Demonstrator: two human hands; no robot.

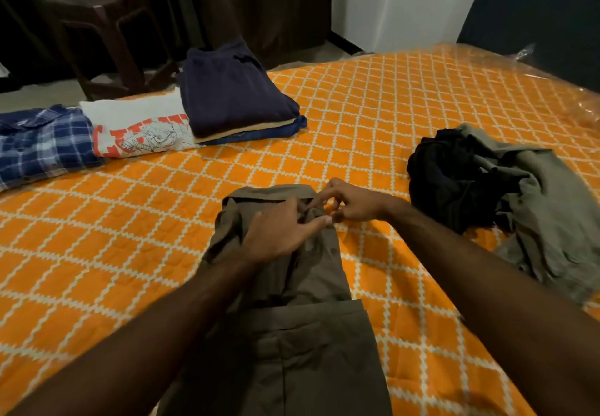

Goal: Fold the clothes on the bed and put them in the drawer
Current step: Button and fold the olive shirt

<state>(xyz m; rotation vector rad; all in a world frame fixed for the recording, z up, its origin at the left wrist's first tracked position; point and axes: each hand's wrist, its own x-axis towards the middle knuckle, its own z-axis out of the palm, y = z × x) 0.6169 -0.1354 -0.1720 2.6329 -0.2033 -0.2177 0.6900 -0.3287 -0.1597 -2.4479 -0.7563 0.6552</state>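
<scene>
1. Your brown trousers [292,302] lie lengthwise on the orange checked bed [373,107], straight in front of you, with the waist end away from you and the legs running down to the bottom edge of the view.
2. Your left hand [279,230] rests on the waist end of the trousers, fingers curled into the cloth and the thumb stretched out to the right, so it grips the fabric there.
3. Your right hand [350,203] sits just beside the left, at the right edge of the waist, and its fingertips pinch a small fold of the same cloth.
4. The two hands almost touch over that bunched fold.
5. To your right, well apart from the trousers, a black garment [454,178] lies crumpled against a grey-green garment [545,207], both unfolded.
6. At the far left edge of the bed, folded clothes sit in a row: a blue plaid shirt [42,142], a white printed shirt [139,129], and a dark navy stack [233,94].
7. A dark plastic stool [97,26] stands on the floor beyond them.
</scene>
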